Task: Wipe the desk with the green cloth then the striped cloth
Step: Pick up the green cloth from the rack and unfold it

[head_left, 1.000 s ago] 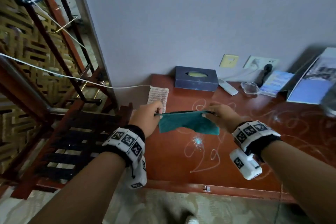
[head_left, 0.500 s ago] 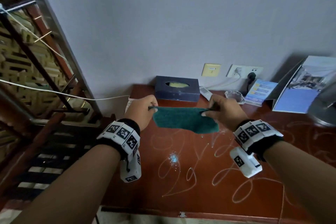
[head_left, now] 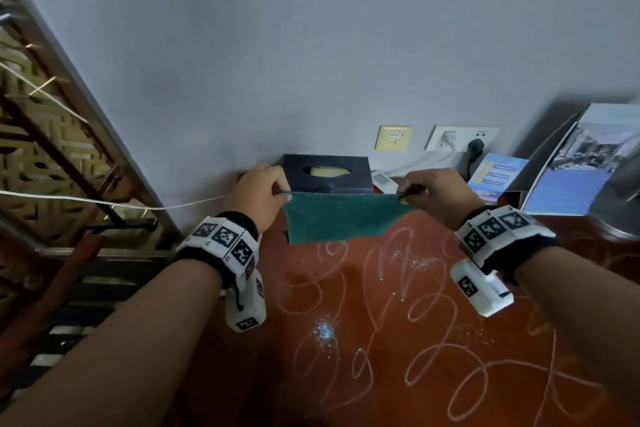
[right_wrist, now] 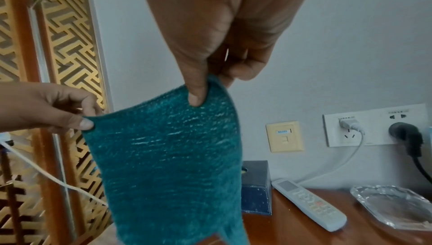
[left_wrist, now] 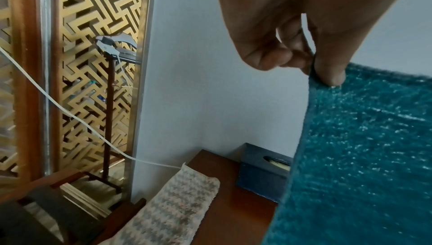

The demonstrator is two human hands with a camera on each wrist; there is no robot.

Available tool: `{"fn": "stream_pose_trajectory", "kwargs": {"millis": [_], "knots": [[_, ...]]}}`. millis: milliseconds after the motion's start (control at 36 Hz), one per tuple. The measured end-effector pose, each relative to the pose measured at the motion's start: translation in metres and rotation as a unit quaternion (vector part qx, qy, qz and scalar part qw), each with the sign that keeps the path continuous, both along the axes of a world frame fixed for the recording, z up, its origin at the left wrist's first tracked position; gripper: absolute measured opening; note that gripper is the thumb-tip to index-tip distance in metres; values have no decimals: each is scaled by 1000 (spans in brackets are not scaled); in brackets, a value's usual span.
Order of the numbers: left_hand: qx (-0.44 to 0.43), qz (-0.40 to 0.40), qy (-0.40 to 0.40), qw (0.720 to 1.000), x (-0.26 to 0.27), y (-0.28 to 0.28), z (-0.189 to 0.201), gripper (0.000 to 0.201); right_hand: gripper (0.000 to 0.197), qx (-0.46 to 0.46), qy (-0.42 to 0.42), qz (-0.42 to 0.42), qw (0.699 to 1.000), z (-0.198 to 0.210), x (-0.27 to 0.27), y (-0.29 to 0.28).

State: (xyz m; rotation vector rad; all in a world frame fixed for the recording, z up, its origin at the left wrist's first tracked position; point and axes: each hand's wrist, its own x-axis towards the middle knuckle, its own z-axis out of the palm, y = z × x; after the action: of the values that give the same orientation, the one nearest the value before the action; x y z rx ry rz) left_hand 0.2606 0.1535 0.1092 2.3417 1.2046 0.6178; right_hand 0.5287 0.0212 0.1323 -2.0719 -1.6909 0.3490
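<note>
Above the tabletop (head_left: 398,322), both hands hold the green cloth (head_left: 341,217) up, spread out and ready for the first wipe.
The left hand (head_left: 258,198) and right hand (head_left: 438,196) each pinch a top corner; next the cloth must come down onto the chalk marks (head_left: 391,291), while the striped cloth (left_wrist: 173,206) waits at the tabletop's left edge.
</note>
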Motion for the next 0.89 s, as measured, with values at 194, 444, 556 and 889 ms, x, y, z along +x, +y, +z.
{"fn": "stream_pose_trajectory", "kwargs": {"millis": [194, 444, 556, 889], "knots": [[-56, -11, -48, 997, 12, 34, -7, 17, 17, 43, -50, -37, 997, 0, 0, 31], [-66, -16, -78, 995, 25, 76, -3, 26, 21, 44, -40, -113, 992, -2, 1, 69], [-49, -4, -70, 996, 28, 87, -2, 15, 22, 52, -21, -144, 988, -8, 2, 83], [-90, -11, 3, 996, 16, 86, -74, 5, 23, -21, -14, -137, 990, -78, -16, 76]]}}
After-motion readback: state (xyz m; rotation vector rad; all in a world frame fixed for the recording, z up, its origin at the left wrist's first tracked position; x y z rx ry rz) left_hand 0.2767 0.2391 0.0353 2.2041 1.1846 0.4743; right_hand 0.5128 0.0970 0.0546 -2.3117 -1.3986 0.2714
